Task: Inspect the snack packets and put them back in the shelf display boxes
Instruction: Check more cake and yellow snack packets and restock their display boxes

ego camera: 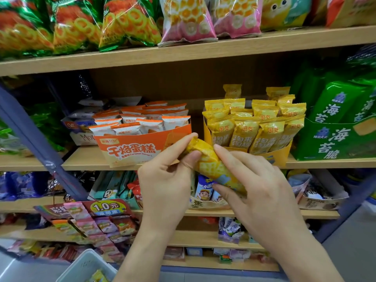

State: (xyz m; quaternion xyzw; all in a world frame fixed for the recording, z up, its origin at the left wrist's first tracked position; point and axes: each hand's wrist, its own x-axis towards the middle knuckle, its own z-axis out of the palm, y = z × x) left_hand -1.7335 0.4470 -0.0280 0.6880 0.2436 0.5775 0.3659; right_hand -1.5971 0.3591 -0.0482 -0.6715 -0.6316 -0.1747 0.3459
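A yellow snack packet (210,161) is held tilted in front of the middle shelf by both hands. My left hand (166,180) pinches its upper end between thumb and forefinger. My right hand (256,184) grips its lower part, forefinger on top and thumb under it. Just behind stands the yellow display box (278,154), filled with several upright packets of the same kind. To its left an orange display box (130,149) holds several white-and-orange cake packets.
A green seaweed-snack box (335,139) stands at the right of the middle shelf. Large puffed-snack bags fill the top shelf (223,47). Lower shelves carry small packets and a 1.0 price sign (106,207). A white basket (85,267) sits at the bottom left.
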